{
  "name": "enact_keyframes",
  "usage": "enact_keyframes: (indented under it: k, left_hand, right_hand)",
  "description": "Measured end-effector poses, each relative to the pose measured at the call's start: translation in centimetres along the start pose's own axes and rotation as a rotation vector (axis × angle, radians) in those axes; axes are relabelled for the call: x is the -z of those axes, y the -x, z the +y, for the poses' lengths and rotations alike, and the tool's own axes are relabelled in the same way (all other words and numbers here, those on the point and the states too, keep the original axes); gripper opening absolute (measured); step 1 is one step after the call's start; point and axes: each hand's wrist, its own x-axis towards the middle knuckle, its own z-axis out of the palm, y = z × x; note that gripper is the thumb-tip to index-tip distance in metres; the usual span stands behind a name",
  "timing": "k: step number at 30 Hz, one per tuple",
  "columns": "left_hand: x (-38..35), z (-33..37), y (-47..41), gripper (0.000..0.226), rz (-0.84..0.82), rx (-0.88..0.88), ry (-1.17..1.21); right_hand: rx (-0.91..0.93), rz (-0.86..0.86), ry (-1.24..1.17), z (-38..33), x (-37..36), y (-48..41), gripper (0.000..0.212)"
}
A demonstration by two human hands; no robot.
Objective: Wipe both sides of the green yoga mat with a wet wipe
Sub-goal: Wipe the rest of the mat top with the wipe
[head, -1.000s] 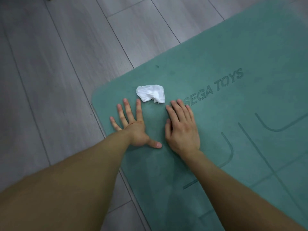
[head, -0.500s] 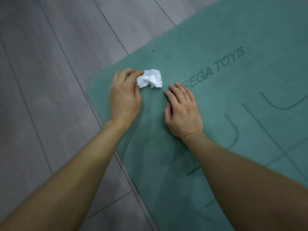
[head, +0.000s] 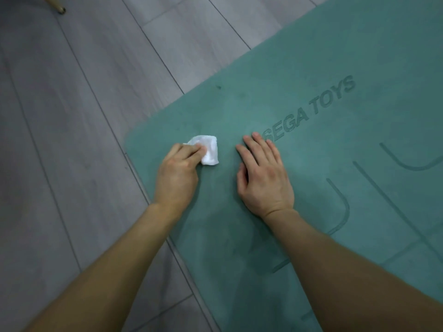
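Note:
The green yoga mat (head: 299,68) lies flat on the floor, its printed side up with "SEGA TOYS" and curved guide lines. Near the mat's rounded left corner, my left hand (head: 178,173) pinches a crumpled white wet wipe (head: 209,152) between thumb and fingers, with the wipe resting on the mat. My right hand (head: 262,178) lies flat, palm down, on the mat just right of the wipe, fingers together and holding nothing.
Grey wood-look floorboards (head: 79,116) surround the mat on the left and top. A pale furniture leg tip (head: 58,7) shows at the top left corner. The mat runs off the frame to the right and bottom.
My left hand lifted off the mat, reached the wipe and closed on it, then drew it slightly left toward the corner. My right hand stayed flat in place.

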Motion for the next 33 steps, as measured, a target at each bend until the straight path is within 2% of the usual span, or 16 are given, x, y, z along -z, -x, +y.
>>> enact_keyframes:
  k: [3, 6, 8, 11, 16, 24, 28, 30, 33]
  left_hand:
    - [-0.4, -0.7, -2.1, 0.033, 0.023, -0.092, -0.068]
    - [0.3, -2.0, -3.1, 0.03, -0.076, -0.212, -0.164]
    - [0.9, -2.0, -3.2, 0.027, -0.128, -0.231, -0.23]
    - [0.6, 0.6, -1.8, 0.029, -0.099, -0.087, -0.257]
    - [-1.1, 4.9, 1.5, 0.056, -0.18, 0.203, -0.033]
    - [0.5, 5.2, 4.2, 0.067, -0.381, 0.149, -0.132]
    - [-0.9, 2.8, -3.1, 0.072, -0.392, 0.267, -0.118]
    - [-1.5, 2.1, -6.2, 0.068, -0.413, 0.302, -0.13]
    - [-1.8, 3.2, -4.3, 0.062, -0.375, 0.282, -0.168]
  right_hand:
    - [0.003, 0.007, 0.003, 0.0, -0.1, -0.1, 0.048]
    - [0.013, 0.013, -0.001, -0.1, -0.1, -0.1, 0.047]
    - [0.013, 0.023, 0.0, -0.1, -0.1, -0.1, 0.046]
    - [0.012, 0.021, 0.003, -0.1, 0.1, -0.2, 0.046]
    - [0.025, 0.045, 0.002, 0.0, -0.3, -0.1, 0.047]
    - [0.022, 0.064, -0.012, 0.2, -0.5, -0.1, 0.045]
    - [0.023, 0.062, 0.015, 0.1, -0.4, -0.2, 0.045]
    - [0.025, 0.06, 0.019, 0.1, -0.4, 0.0, 0.045]
    - [0.021, 0.063, 0.021, 0.0, -0.4, 0.0, 0.045]
